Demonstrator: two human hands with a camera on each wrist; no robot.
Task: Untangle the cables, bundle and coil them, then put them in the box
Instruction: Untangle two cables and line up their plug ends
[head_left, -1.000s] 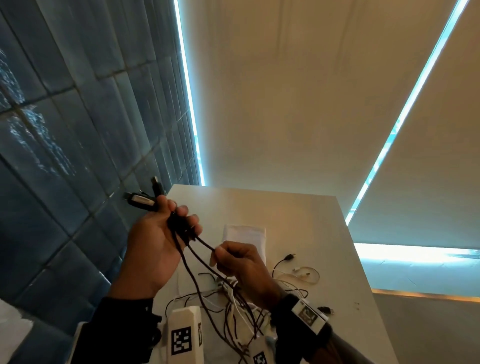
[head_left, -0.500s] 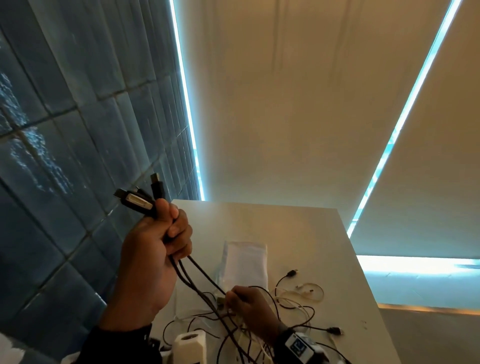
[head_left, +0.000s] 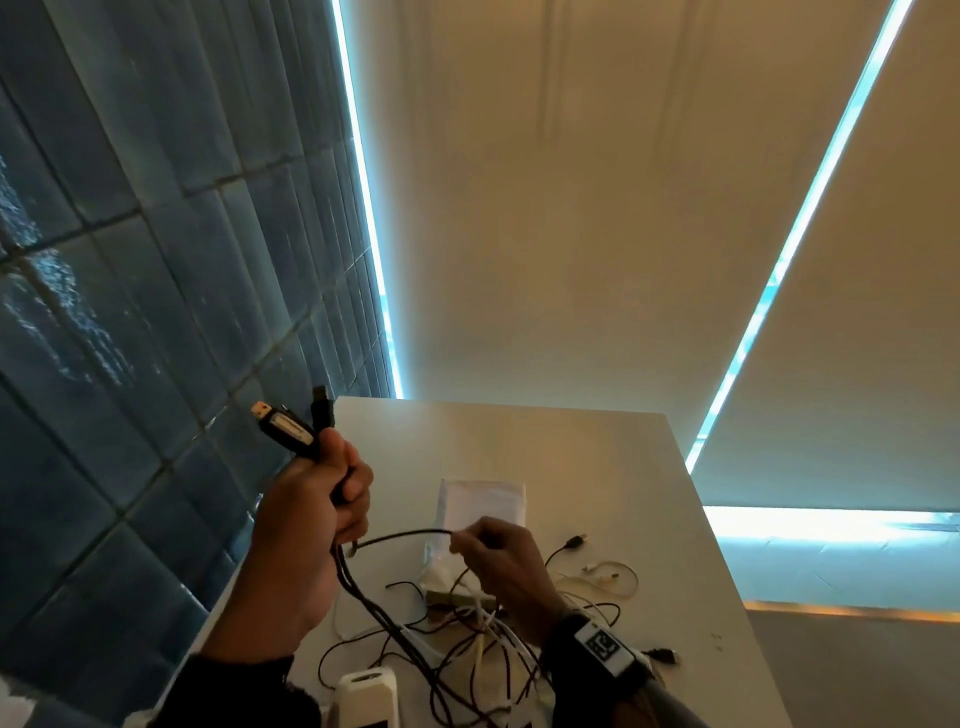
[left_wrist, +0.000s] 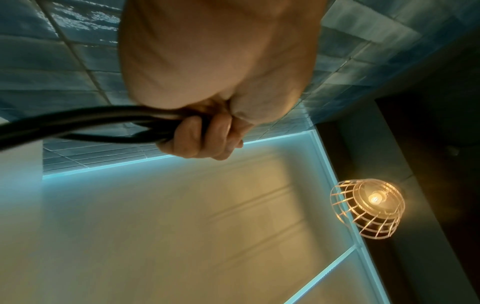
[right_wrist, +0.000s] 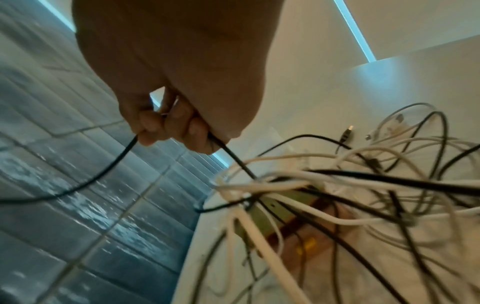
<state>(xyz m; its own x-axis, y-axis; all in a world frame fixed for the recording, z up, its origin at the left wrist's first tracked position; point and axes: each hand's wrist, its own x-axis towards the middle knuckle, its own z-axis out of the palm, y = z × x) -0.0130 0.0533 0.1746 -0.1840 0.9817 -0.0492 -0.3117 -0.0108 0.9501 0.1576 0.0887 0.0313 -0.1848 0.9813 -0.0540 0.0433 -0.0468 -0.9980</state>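
Cables (black and white) lie knotted beneath right hand.

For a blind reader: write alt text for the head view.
The left hand grips several black cables upright, plugs above the fist, while the right hand pinches one black strand arching between them. Below, tangled black and white cables lie on a white table.

Bare tabletop toward 12 and 2 o'clock, open passage there, tangled cables crowding 6 o'clock, white pouch at centre, tiled wall closing off 9 o'clock side
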